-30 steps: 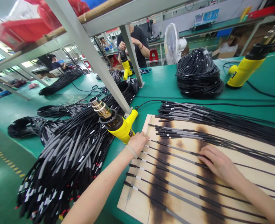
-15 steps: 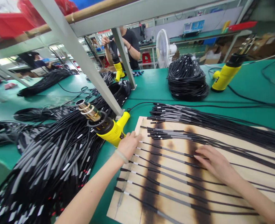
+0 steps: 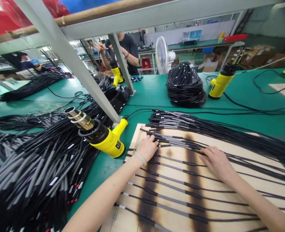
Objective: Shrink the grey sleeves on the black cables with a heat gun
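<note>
My left hand (image 3: pixel 147 149) has its fingers curled at the labelled ends of a small group of black cables with grey sleeves (image 3: pixel 173 140). Farther along the same group, my right hand (image 3: pixel 216 162) pinches a black cable between thumb and fingers. Both hands rest low over a wooden board (image 3: pixel 219 138) marked by two dark scorched bands. Nearer to me, several separate cables (image 3: pixel 178 169) lie side by side across the board, each with a grey sleeve. Along the board's far edge runs a thicker cable bundle (image 3: pixel 181 120).
A yellow heat gun (image 3: pixel 108 141) stands nozzle-up left of the board, beside a big heap of cables (image 3: pixel 48 154). Another heat gun (image 3: pixel 222 82) and a coiled cable bundle (image 3: pixel 185 85) stand behind. A metal post (image 3: pixel 67 61) slants down to the table. Across the table, a person (image 3: pixel 130 48) works.
Both hands have shifted away from me, from the row of separate cables to the small cable group, bringing a cable along. The view has turned slightly right.
</note>
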A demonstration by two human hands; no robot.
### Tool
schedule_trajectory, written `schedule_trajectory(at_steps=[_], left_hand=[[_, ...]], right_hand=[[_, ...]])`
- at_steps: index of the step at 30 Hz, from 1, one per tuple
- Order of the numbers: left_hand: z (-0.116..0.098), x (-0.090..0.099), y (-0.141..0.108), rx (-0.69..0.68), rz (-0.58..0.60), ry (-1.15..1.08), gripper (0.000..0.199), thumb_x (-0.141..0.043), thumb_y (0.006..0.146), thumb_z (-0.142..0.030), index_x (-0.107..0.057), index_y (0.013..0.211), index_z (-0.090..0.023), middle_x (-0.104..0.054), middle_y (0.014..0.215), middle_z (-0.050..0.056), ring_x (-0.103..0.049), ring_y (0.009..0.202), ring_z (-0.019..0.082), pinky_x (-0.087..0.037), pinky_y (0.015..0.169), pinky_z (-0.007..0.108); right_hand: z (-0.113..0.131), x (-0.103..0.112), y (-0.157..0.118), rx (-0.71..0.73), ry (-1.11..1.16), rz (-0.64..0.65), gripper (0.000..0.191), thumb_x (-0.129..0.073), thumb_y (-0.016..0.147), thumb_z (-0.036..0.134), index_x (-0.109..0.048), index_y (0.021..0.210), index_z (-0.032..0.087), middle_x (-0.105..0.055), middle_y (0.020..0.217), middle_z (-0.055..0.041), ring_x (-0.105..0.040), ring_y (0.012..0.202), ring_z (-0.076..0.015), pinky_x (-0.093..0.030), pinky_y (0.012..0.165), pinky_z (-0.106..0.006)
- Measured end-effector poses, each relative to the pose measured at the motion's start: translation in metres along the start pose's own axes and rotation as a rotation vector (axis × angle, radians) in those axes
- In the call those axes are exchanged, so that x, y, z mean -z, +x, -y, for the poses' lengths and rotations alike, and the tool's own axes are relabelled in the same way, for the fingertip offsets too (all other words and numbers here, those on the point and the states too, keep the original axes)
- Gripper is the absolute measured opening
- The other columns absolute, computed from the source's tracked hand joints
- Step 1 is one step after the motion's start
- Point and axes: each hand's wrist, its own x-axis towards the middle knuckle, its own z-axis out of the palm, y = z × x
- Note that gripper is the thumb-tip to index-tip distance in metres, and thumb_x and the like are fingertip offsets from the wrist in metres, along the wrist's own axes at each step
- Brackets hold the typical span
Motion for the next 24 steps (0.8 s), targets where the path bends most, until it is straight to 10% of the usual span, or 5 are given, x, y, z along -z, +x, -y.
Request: schedule_trajectory(at_steps=[9, 24], left_hand=[[0.0, -0.008, 0.008, -0.054, 0.024, 0.013, 0.025, -0.033, 0.087, -0.01, -0.059, 0.089, -0.013, -0.055, 0.09, 0.01, -0.052, 0.091, 0.02, -0.044, 0.077, 0.033], [0.066, 0.015, -0.033, 0.146, 0.164, 0.094, 0.035, -0.038, 0.084, -0.013, -0.063, 0.105, -0.028, -0.055, 0.083, 0.007, -0.054, 0.085, 0.022, -0.04, 0.068, 0.033]], right_hand=[[-0.002, 0.0, -0.005, -0.013, 0.106, 0.07, 0.019, -0.039, 0.092, 0.031, -0.05, 0.082, 0.019, -0.053, 0.077, -0.0063, -0.052, 0.074, -0.0207, -0.042, 0.065, -0.033], [0.032, -0.009, 0.015, 0.06, 0.297, 0.076, 0.015, -0.035, 0.093, 0.03, -0.046, 0.09, 0.021, -0.052, 0.081, -0.0036, -0.056, 0.067, -0.0156, -0.045, 0.06, -0.029]])
